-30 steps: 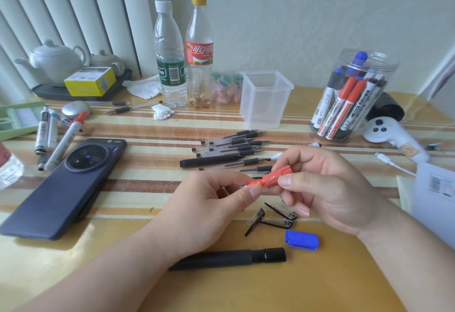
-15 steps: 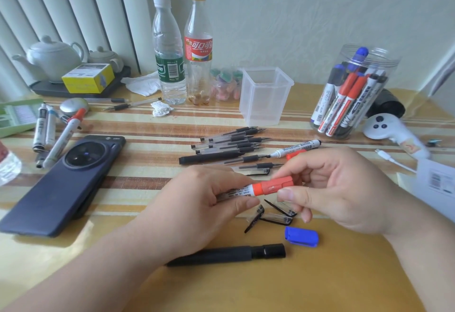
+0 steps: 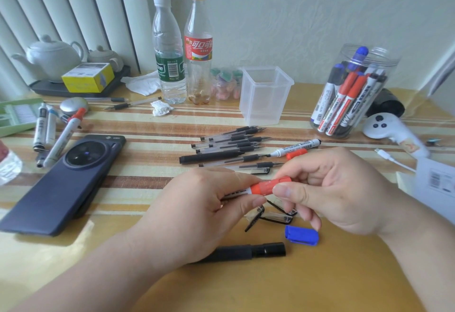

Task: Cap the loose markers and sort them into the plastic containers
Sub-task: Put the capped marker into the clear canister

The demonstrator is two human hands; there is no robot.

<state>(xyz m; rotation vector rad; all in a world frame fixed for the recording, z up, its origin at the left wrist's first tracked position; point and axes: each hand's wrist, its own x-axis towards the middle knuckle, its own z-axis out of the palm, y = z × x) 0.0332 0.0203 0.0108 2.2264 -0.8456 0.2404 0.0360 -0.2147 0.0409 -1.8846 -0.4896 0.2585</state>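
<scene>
Two hands: both grip one red-capped marker [image 3: 240, 192], in front of the clear square container [image 3: 266, 95].
Left hand [image 3: 204, 203]: fingers curled round the white barrel.
Right hand [image 3: 339, 188]: thumb and fingers pinch the red cap [image 3: 273, 184].
Marker axis: nearly level, left to right, cap end rightward and slightly raised.
Round jar [image 3: 357, 90]: right of the square container, holding capped markers leaning.

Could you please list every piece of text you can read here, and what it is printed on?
"WHITEBOARD MARKER": loose white marker.
"可口可": red label of the yellow-capped bottle.
Too blurred to read: green bottle label, yellow box, markers in the jar, held marker.
</scene>
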